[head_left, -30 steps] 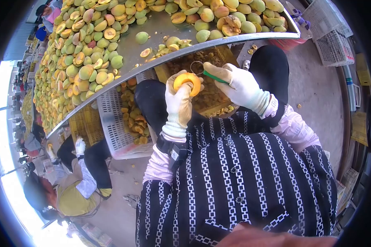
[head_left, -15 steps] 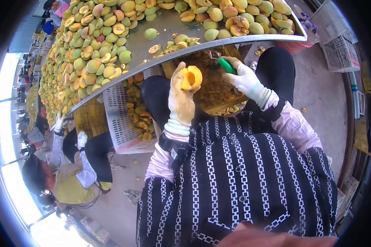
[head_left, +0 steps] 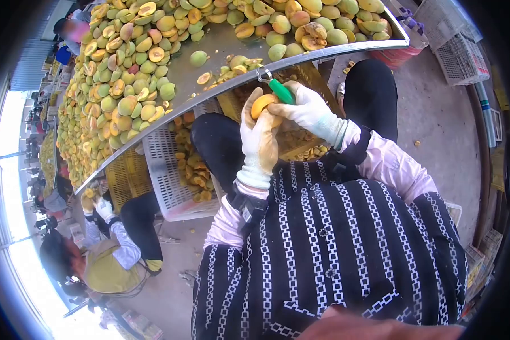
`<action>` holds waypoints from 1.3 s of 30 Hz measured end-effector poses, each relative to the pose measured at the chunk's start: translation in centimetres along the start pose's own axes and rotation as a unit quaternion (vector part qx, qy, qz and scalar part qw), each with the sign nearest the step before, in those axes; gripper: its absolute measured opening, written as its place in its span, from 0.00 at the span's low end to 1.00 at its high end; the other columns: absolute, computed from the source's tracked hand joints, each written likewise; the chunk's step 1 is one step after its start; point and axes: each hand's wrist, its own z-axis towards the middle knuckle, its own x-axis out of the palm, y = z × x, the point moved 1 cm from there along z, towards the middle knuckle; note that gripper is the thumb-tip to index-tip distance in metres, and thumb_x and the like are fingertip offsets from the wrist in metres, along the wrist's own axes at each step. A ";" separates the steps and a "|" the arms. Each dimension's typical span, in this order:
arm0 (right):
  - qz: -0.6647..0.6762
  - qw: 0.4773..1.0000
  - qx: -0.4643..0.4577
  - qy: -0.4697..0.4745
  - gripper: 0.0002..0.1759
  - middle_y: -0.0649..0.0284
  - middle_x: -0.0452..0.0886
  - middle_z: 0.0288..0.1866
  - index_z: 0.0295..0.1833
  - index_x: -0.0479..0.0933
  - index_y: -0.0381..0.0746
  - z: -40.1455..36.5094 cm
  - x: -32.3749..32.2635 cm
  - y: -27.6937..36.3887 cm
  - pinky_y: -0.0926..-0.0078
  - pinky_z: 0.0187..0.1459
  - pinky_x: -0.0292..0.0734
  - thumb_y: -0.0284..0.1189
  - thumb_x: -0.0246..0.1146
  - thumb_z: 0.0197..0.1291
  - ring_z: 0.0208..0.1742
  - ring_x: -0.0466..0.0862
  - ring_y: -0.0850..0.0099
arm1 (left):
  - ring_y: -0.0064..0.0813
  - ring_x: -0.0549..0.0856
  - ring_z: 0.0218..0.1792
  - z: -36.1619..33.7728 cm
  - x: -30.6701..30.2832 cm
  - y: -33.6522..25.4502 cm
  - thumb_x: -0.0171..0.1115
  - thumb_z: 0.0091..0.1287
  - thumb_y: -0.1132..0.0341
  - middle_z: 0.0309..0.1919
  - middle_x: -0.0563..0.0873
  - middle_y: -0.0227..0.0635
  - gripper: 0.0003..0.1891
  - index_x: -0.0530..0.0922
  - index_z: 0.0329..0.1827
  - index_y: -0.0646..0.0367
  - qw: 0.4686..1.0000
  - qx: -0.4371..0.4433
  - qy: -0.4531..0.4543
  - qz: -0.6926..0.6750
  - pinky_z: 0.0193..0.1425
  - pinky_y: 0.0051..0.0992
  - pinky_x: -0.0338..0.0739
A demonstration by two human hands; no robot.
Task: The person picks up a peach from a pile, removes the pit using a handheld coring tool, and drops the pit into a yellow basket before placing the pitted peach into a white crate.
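In my gloved left hand (head_left: 259, 139) is a peach half (head_left: 263, 104), with my fingers closed around it. My gloved right hand (head_left: 313, 115) grips a pitting tool (head_left: 281, 90) by its green handle, and the metal loop at its end points up and away from the fruit. The fingertips of my right hand touch the peach half's right side. Both hands are just below the metal rim (head_left: 232, 79) of a sloping table covered with peaches (head_left: 127, 105), many of them cut.
Under the table stand a white crate (head_left: 163, 170) of peach pieces and a yellow crate (head_left: 127, 173). A co-worker (head_left: 105, 255) sits at the left. White baskets (head_left: 462, 59) and a red tub (head_left: 399, 54) are at the right.
My right hand has moved left to meet the peach half, and the tool has turned so its loop points upward. The peach half has tilted. The co-worker's hands have come together.
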 end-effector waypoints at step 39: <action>-0.523 0.832 0.075 0.170 0.18 0.49 0.84 0.36 0.45 0.78 0.38 3.8 -7.1 -5.5 0.56 0.44 0.79 0.40 0.59 0.57 0.41 0.85 0.50 | 0.43 0.77 0.61 22.6 -2.2 -7.2 0.52 0.70 0.62 0.60 0.78 0.47 0.21 0.72 0.63 0.60 0.719 0.176 -0.011 0.672 0.66 0.34 0.70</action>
